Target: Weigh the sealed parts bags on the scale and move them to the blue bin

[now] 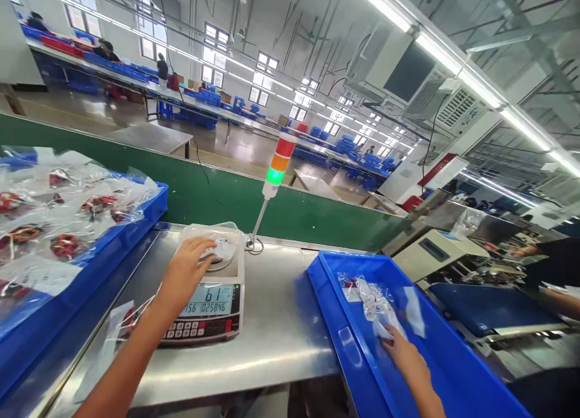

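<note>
My left hand (189,264) reaches over the pan of a digital scale (212,328), its fingers closed on the near side of a small clear plastic bag (225,249) with white contents. The scale's display is lit and reads 61 on its upper line. Over in the blue bin (338,345) on the right, my right hand (405,353) has its fingers closed on the lower end of a clear plastic bag (376,303) with white paper in it. Its fingertips are partly hidden by the plastic.
At left, a blue tray (156,203) is heaped with bagged red and black wire parts. Another bag (118,324) lies left of the scale. A signal tower (275,167) glows green behind. A co-worker's arm (528,250) shows at a machine (441,255) on the right.
</note>
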{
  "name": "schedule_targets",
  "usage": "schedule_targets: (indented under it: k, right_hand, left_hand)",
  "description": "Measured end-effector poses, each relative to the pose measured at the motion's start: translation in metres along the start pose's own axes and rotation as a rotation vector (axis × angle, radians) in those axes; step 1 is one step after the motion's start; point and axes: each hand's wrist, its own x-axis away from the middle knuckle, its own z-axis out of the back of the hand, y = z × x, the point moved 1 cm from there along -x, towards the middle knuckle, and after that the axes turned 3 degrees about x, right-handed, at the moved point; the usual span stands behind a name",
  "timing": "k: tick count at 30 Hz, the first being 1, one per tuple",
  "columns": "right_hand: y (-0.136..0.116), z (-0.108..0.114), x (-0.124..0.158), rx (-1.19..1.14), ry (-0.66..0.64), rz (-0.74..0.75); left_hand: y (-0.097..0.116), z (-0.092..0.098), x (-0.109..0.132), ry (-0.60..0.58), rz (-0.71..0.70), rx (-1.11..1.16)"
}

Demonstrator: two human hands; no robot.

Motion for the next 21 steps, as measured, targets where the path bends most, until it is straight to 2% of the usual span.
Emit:
schedule_targets:
  k: [3,5,7,9,11,13,16,18,19,20,21]
  right_hand:
    - [-0.013,0.016,0.005,-0.066,0.089,-0.008]
    - [-0.039,0.035,0.017,-0.195,0.203,0.074]
    - [-0.081,0.055,0.030,-0.395,0.242,0.253]
    - [-0.135,0.075,0.043,-0.577,0.238,0.484]
    - [-0.198,0.091,0.052,-0.658,0.204,0.687]
    - [-0.263,0.098,0.062,-0.637,0.149,0.845]
    - [-0.350,0.093,0.080,-0.519,0.119,0.984]
    - [-0.388,0.085,0.093,-0.430,0.074,1.039]
    - [-0.399,0.081,0.099,-0.405,0.043,1.068]
    - [-0.403,0.077,0.101,-0.403,0.020,1.095]
    - [-0.401,0.076,0.101,-0.425,0.012,1.114]
  left_hand:
    - [-0.003,-0.023,-0.005,-0.111,-0.089,-0.060]
    - [0.000,-0.031,-0.010,-0.099,-0.110,-0.057]
    - [0.003,-0.032,-0.021,0.012,-0.051,-0.005]
    - [0.004,-0.024,-0.035,0.205,0.126,0.080]
    - [0.000,-0.007,-0.046,0.426,0.354,0.222]
    - [-0.007,0.017,-0.052,0.583,0.509,0.374]
    - [-0.015,0.062,-0.043,0.753,0.551,0.514]
    - [-0.018,0.095,-0.028,0.904,0.516,0.495]
    - [-0.019,0.112,-0.019,1.002,0.479,0.419]
    - [-0.019,0.127,-0.011,1.023,0.439,0.285]
    - [-0.020,0.141,-0.004,0.990,0.407,0.122]
